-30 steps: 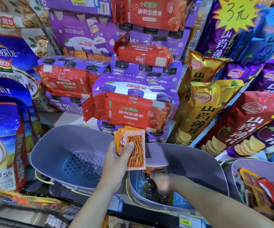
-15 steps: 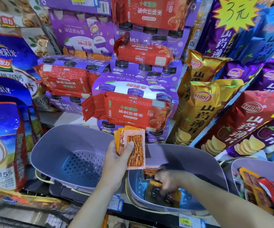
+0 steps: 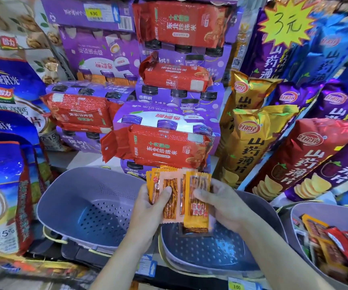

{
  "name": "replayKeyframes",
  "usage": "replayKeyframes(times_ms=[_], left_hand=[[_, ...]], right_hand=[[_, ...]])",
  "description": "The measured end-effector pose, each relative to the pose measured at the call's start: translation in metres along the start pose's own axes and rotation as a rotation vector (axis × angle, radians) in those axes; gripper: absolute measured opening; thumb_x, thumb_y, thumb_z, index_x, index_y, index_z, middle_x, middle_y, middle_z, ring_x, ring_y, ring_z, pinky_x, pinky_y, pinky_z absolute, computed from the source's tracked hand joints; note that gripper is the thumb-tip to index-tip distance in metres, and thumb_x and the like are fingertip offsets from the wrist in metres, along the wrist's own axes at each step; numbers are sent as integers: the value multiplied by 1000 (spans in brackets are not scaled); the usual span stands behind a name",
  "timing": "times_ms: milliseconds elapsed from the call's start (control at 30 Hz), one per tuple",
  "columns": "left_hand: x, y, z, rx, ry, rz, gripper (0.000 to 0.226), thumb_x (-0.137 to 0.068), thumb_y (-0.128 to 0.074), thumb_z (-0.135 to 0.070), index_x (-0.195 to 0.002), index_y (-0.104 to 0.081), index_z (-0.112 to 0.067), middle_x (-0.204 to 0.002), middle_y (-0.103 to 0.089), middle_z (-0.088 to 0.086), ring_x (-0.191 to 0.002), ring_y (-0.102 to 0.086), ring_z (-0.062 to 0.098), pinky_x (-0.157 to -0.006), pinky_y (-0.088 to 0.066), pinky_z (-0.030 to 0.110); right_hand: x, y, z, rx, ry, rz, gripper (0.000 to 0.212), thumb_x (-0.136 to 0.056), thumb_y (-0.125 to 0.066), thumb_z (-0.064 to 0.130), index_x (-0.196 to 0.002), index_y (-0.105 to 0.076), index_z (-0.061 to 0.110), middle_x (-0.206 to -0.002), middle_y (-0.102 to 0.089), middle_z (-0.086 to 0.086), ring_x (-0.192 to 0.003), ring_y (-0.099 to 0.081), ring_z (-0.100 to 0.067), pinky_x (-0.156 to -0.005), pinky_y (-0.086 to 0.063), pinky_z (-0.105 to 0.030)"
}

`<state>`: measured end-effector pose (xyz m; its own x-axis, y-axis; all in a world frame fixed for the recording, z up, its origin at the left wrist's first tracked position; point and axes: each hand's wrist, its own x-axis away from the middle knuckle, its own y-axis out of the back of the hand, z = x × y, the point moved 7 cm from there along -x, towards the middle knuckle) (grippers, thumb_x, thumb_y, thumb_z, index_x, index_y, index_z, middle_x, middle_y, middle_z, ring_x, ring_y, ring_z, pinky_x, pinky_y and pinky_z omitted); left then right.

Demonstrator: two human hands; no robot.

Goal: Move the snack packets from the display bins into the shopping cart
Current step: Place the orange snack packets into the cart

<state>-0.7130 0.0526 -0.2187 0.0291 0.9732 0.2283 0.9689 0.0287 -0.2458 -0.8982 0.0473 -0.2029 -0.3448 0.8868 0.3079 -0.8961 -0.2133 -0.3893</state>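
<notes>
Orange snack packets [image 3: 169, 197] are held fanned in the left hand [image 3: 148, 208], and a single packet [image 3: 197, 206] is pinched by the right hand [image 3: 223, 204] and laid against that fan, above the middle bin [image 3: 221, 256]. No cart is shown, so nothing can be counted as delivered. Only bare floor is seen in the left bin [image 3: 64, 195]; many packets are seen in the right bin [image 3: 326, 214]. Little room is left: bin rims lie just below, red bags [image 3: 158, 147] just above.

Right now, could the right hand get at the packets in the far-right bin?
Probably yes: the far-right bin is open on top, its packets uncovered, but the right hand grips an orange packet.
</notes>
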Motion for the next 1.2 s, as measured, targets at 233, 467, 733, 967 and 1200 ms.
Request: replayKeyframes(times_ms=[233,467,733,967,1200], left_hand=[[8,-6,-3,94,81,66,62,-82,-87,-54,-130,-61,-26,-120,-79,4,-111,-77,27,-84,-66,44],[5,10,0,-49,84,107,75,-58,-96,-35,-123,-59,-32,-112,-80,3,-102,-79,23,-79,-65,41],[-1,38,2,-34,88,2,57,-79,-90,-4,-123,-60,-26,-104,-82,0,-93,-80,19,-67,-64,27],[-4,50,5,-36,83,-28,58,-79,-91,-9,-122,-60,-30,-108,-81,-3,-97,-80,16,-70,-63,25],[-1,49,9,-44,75,-1,55,-81,-90,-7,-122,-61,-28,-109,-81,1,-100,-79,21,-74,-64,29]], right_hand=[[-3,-18,2,334,144,-242,32,-78,-88,37,-107,-77,31,-111,-78,-2,-103,-76,-22,-89,-62,-43],[-12,-31,5,378,187,-231,31,-82,-85,38,-105,-76,19,-105,-80,-4,-100,-77,-22,-86,-62,-38],[-34,32,-47,1070,-188,-82,31,-95,-72,45,-115,-73,21,-111,-77,1,-87,-73,-16,-80,-60,-48],[-43,58,-101,1645,-238,56,64,-93,-70,40,-149,-47,18,-143,-51,-6,-129,-54,-29,-107,-42,-35],[-38,67,-125,1712,-316,89,58,-87,-77,40,-131,-48,16,-129,-42,-5,-122,-46,-27,-101,-40,-36]])
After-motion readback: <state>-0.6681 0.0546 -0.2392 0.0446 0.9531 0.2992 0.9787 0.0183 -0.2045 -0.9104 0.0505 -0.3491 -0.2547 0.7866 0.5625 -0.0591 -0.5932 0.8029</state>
